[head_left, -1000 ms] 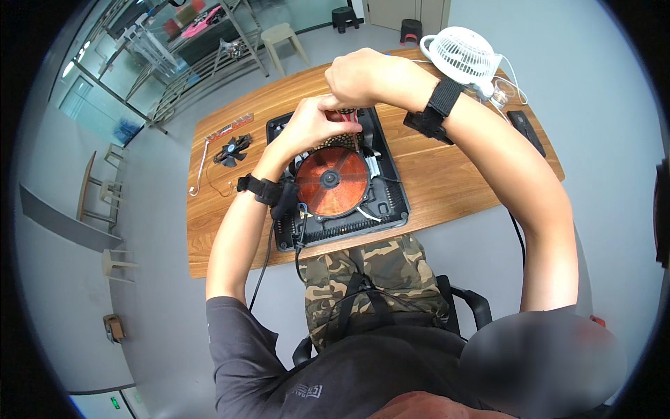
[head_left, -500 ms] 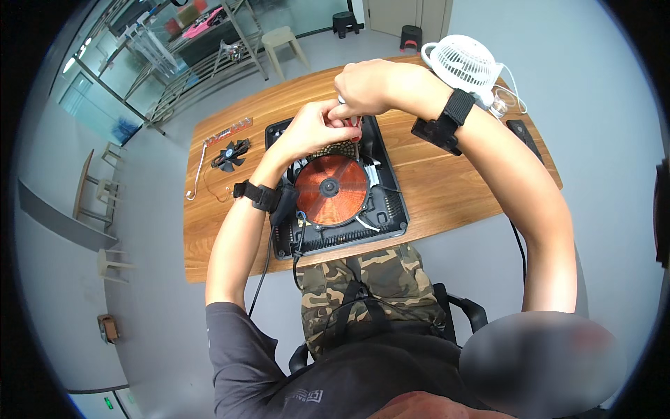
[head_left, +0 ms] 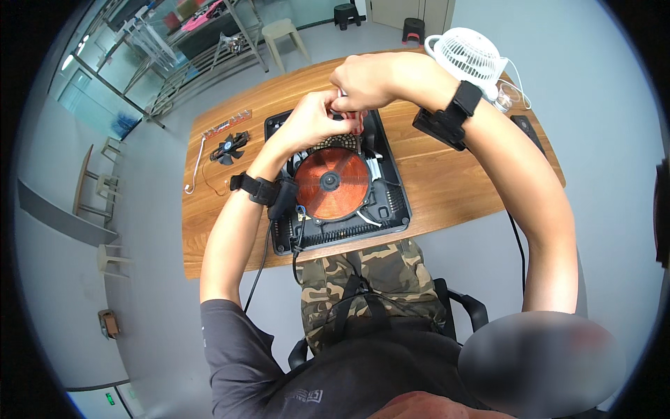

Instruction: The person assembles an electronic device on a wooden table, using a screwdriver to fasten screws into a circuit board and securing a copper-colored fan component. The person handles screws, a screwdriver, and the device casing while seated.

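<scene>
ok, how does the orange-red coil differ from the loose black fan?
The orange-red coil is a flat disc; the black fan has separate blades.
The coil is clearly larger than the fan.
The coil sits inside the black housing; the fan lies on the table, left of it.
Shared: both are roughly round with a central hub.

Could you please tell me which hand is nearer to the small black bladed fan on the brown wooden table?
Left. The left hand is to the right of the small black fan; the right hand is farther right, higher in the picture.
</scene>
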Demonstrator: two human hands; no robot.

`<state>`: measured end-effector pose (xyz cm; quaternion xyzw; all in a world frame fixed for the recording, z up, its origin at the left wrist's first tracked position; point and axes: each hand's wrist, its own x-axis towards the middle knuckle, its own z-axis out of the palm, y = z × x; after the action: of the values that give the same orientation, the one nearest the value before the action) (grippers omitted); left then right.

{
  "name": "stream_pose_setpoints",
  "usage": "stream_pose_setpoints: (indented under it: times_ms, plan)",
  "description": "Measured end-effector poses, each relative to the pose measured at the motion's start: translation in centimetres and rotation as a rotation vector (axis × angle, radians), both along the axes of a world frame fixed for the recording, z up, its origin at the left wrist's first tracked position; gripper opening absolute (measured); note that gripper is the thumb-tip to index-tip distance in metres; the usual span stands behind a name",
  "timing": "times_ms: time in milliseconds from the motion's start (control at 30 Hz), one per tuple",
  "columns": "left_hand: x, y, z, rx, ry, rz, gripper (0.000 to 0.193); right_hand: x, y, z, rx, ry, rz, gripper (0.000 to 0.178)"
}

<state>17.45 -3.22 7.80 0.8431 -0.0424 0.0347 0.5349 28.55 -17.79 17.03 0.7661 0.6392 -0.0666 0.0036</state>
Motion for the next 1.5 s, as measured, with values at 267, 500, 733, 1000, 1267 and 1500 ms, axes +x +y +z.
stream_pose_setpoints:
  times_ms: [267, 500, 733, 1000, 1267, 1500]
  plan:
    - [-0.5, -1.4, 1.5, 0.112, -0.053, 0.144, 0.028, -1.3, -0.3, 0.5, 0.050, -0.060, -0.084, 0.049]
    - [0.2, -0.8, 0.7, 0.123, -0.083, 0.171, 0.052, -0.2, -1.8, 0.9, 0.045, 0.036, 0.053, 0.042]
    - [-0.2, -1.0, 1.1, 0.035, 0.006, 0.007, 0.033, -1.6, -1.2, 1.3, -0.045, -0.037, -0.074, 0.042]
    - [0.4, -0.7, 1.5, 0.222, -0.041, 0.116, 0.035, -0.7, -1.1, 0.4, 0.015, -0.009, -0.058, 0.040]
    - [0.0, 0.2, 0.2, 0.061, 0.014, 0.034, 0.030, -0.5, -1.0, -0.6, 0.151, -0.063, 0.077, 0.043]
    - [-0.4, -0.8, 1.3, 0.096, -0.052, 0.096, 0.024, -2.0, -0.8, 0.8, 0.078, -0.027, -0.158, 0.058]
